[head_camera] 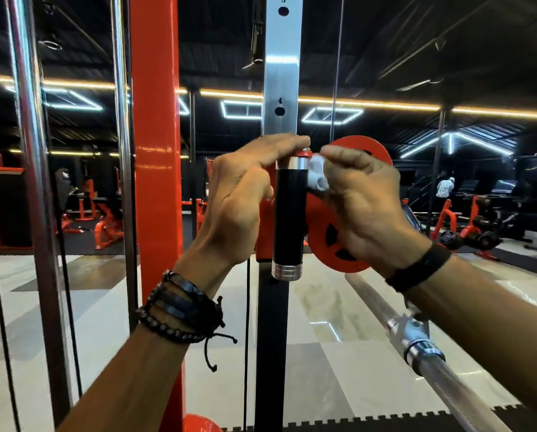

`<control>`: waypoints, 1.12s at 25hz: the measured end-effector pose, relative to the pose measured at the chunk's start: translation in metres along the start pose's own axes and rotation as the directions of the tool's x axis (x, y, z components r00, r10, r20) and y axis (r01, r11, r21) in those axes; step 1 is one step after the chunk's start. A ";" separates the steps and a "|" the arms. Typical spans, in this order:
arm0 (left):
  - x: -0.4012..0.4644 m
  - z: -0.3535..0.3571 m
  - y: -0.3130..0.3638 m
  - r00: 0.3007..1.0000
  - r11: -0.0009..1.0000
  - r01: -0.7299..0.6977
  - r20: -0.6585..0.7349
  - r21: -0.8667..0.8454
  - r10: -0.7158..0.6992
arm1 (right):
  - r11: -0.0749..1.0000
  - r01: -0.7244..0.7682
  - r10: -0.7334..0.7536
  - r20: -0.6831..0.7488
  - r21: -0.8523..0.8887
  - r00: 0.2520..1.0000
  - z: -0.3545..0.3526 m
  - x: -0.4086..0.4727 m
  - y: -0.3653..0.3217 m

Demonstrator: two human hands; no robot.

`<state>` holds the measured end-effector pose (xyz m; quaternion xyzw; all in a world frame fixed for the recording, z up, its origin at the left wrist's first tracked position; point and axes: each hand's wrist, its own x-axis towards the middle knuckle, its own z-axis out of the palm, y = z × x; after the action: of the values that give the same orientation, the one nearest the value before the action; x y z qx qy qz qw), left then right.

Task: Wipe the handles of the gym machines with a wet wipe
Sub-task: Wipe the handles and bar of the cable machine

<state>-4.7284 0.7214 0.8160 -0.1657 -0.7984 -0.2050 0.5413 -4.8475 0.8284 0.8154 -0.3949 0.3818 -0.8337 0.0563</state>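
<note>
A short upright black handle [290, 213] with chrome caps at both ends sits on a cable machine's carriage, in front of a numbered silver upright [282, 79]. My left hand [245, 194] is just left of the handle, its fingers stretched over the top cap. My right hand [363, 201] pinches a crumpled white wet wipe [318, 179] and holds it against the right side of the handle near the top chrome cap.
A thick red post [156, 182] and chrome guide rods [33, 182] stand to the left. Red pulley wheels [329, 244] sit behind my right hand. A knurled chrome bar [423, 347] slants across the lower right. Pale floor tiles and distant red machines lie beyond.
</note>
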 end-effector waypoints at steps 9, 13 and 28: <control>-0.003 0.008 0.003 0.995 0.996 0.010 -0.094 -0.088 -0.018 | 0.967 0.085 -0.024 0.243 -0.242 0.970 -0.049 -0.053 0.044; -0.001 0.003 0.002 0.998 0.993 -0.001 -0.067 -0.118 -0.007 | 0.973 0.087 -0.047 0.187 -0.213 0.981 -0.038 -0.057 0.037; -0.067 0.020 -0.006 0.802 0.764 0.526 -0.079 -0.374 -0.592 | 0.984 -0.017 0.072 0.310 -0.177 0.948 -0.035 -0.041 0.037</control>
<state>-4.7230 0.7237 0.7466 0.0123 -0.7082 -0.5047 0.4935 -4.8516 0.8393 0.7505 -0.5175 0.4473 -0.7225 0.1008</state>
